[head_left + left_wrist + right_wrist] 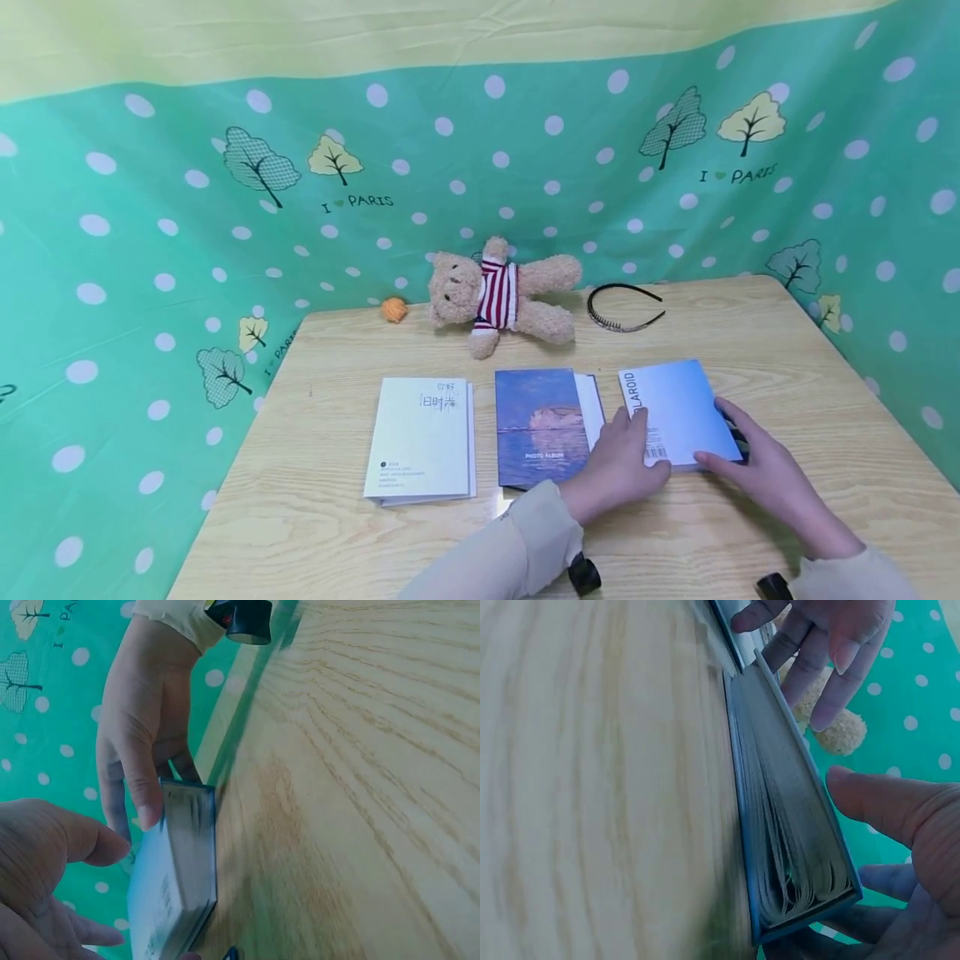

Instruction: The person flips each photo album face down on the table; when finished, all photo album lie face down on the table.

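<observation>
A light-blue photo album marked POLAROID lies on the table at the right, its page edges facing the near side in the right wrist view. My right hand holds its right end, thumb at the near corner of the cover and fingers round the far side. Over the album's left edge is my left hand, fingers spread and loose, partly covering the printed cover. Just left of it lies a photo album with a painted sea cover, overlapped by the left hand in the head view.
A white album lies farther left. Along the back are an orange ball of yarn, a teddy bear in a striped shirt and a black headband. A green dotted cloth hangs behind the wooden table.
</observation>
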`<state>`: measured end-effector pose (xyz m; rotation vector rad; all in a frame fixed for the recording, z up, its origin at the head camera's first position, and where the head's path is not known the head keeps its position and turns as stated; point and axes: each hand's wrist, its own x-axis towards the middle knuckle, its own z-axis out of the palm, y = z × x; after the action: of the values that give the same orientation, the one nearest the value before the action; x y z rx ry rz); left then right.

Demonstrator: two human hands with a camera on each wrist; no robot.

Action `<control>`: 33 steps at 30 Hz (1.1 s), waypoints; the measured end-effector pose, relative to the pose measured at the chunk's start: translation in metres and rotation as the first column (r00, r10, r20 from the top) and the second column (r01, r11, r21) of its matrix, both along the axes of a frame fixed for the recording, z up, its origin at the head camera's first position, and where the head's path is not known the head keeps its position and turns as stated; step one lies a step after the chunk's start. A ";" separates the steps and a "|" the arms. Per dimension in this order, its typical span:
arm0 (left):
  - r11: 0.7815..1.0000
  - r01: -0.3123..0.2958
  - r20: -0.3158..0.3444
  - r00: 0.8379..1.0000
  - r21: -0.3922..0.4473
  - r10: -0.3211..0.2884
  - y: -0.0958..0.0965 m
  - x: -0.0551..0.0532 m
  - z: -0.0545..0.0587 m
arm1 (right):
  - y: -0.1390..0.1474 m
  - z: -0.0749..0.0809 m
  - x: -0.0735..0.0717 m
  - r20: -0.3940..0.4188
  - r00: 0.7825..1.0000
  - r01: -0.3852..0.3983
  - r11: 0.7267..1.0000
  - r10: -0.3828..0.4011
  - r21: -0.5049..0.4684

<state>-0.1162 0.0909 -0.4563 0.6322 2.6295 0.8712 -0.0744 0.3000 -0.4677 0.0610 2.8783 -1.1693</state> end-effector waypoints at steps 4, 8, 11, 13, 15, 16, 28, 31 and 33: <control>1.000 0.014 -0.025 1.000 -0.011 -0.014 -0.006 -0.001 0.003 | -0.003 0.005 0.000 -0.071 0.997 0.031 0.999 -0.032 -0.005; 1.000 0.004 -0.031 0.999 -0.016 -0.005 -0.013 -0.002 0.005 | -0.007 0.009 -0.001 -0.118 0.990 0.075 0.997 -0.077 -0.026; 1.000 -0.001 -0.034 0.999 -0.018 0.000 -0.018 -0.004 0.008 | -0.010 0.011 -0.001 -0.135 0.985 0.103 0.994 -0.108 -0.043; 1.000 0.002 -0.039 0.999 -0.010 -0.002 -0.022 -0.005 0.010 | -0.012 0.013 -0.002 -0.150 0.981 0.120 0.992 -0.125 -0.043; 1.000 0.010 -0.049 0.999 0.009 -0.009 -0.026 -0.006 0.011 | -0.013 0.014 -0.002 -0.164 0.977 0.133 0.990 -0.137 -0.037; 1.000 0.016 -0.059 0.998 0.019 -0.015 -0.029 -0.007 0.012 | -0.014 0.014 -0.002 -0.171 0.975 0.137 0.990 -0.140 -0.033; 0.995 0.001 -0.061 0.998 0.096 0.005 -0.052 -0.010 0.019 | -0.026 0.020 -0.006 -0.286 0.953 0.089 0.995 -0.101 -0.054; 0.995 -0.006 -0.080 0.997 0.104 0.015 -0.057 -0.012 0.019 | -0.030 0.021 -0.008 -0.289 0.954 0.065 0.996 -0.082 -0.068; 0.994 -0.005 -0.099 0.995 0.110 0.016 -0.061 -0.014 0.019 | -0.033 0.022 -0.009 -0.283 0.956 0.052 0.996 -0.071 -0.074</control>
<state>-0.1305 0.0298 -0.4374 0.7076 2.6899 1.0177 -0.0834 0.2673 -0.4455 -0.0232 3.1005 -1.3893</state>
